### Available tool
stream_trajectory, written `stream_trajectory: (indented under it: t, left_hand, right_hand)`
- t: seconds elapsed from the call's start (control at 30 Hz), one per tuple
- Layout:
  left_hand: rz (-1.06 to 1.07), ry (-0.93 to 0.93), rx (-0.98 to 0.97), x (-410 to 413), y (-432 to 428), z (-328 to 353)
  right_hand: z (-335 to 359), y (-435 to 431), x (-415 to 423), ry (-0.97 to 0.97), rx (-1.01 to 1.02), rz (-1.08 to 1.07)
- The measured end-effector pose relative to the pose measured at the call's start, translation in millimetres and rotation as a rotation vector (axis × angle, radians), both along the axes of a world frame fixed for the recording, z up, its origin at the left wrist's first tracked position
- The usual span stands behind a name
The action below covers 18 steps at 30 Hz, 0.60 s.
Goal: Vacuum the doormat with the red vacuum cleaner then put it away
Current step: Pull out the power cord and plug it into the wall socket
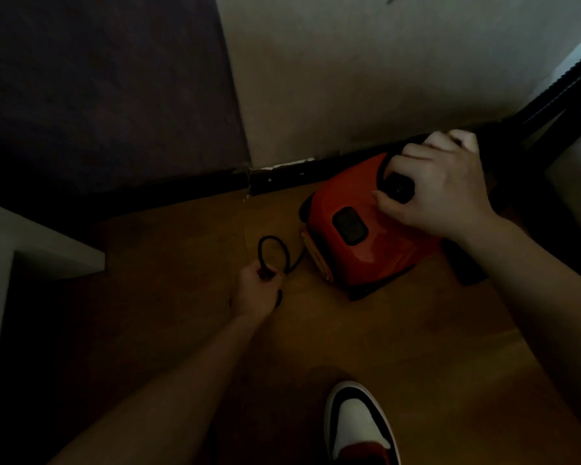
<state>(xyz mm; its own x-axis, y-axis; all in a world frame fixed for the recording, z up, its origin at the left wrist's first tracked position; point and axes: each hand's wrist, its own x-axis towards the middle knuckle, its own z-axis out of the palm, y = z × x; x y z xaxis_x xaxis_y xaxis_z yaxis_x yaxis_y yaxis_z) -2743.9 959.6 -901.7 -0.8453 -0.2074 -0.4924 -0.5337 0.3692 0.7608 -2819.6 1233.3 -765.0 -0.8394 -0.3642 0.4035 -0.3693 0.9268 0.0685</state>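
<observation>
The glossy red plastic canister vacuum cleaner sits on the warm brown, smooth wooden floor, close to the matt black skirting board at the foot of a pale plastered wall; its shell is rounded and shiny, with a dark rounded-rectangle panel set into the top and a paler ribbed grille on the end facing left. The right hand is clamped over the vacuum's black handle, its fingers curled round it and the knuckles raised; behind that hand a black corrugated hose runs up towards the top right corner. The left hand is low near the floor, just left of the canister, its fingers closed round a thin black rubbery power cord; the cord forms a narrow oval loop above the fist, one strand leads off towards the grille end of the vacuum, and a short length pokes out below the fingers. A dull, dark purple-grey flat surface fills the upper left; a white angular ledge juts in at the left edge; a smooth white shoe with black trim and a red tongue stands at the bottom.
</observation>
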Motion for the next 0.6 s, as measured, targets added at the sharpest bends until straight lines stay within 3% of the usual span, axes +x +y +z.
stream_trajectory:
  t: [0.13, 0.27, 0.5, 0.6]
  left_hand:
    - [0.116, 0.245, 0.020, -35, -21, 23]
    - [0.030, 0.433, 0.046, -48, -41, 72]
    - [-0.421, 0.440, 0.071, -40, -78, 157]
    - [-0.449, 0.426, 0.032, -34, -87, 196]
  right_hand:
    - [0, 0, -2, 0.011, 0.006, 0.011]
    - [1, 0, -2, 0.038, 0.017, 0.003]
    - [10, -5, 1, -0.088, 0.080, -0.036]
    - [22, -7, 1, -0.250, 0.197, -0.075]
